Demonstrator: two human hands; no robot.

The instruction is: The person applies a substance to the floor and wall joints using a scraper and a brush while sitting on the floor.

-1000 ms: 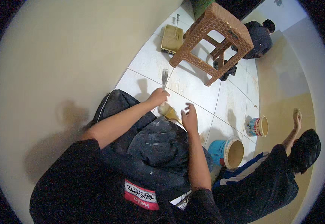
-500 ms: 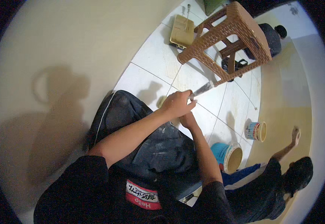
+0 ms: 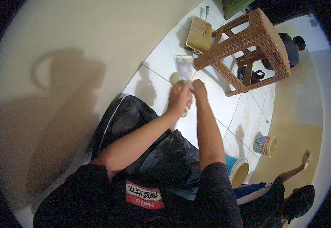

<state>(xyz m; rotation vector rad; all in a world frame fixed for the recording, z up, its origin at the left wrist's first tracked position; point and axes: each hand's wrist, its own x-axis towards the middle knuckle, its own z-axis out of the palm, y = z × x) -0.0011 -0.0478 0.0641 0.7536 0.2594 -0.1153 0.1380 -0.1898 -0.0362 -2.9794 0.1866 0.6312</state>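
Note:
My left hand is closed around a putty knife, its wide pale blade pointing away from me. A smeared edge shows at the blade's far end. Right beside it, my right hand is curled against the knife near the base of the blade; its fingers are mostly hidden, as is anything in them. A small yellowish rounded thing shows left of the blade, and I cannot tell whether it is held. Another yellowish end sticks out below my left hand.
Ahead stands a brown woven-pattern plastic stool, with a tan box-like container left of it. Two buckets, one blue and one white, sit at right. A co-worker reaches toward the right wall; another person is beyond the stool. A beige wall rises at left.
The putty knife has swung from pointing right to pointing straight away, its blade now showing broad side. Both hands have moved slightly farther out. The view has shifted a little.

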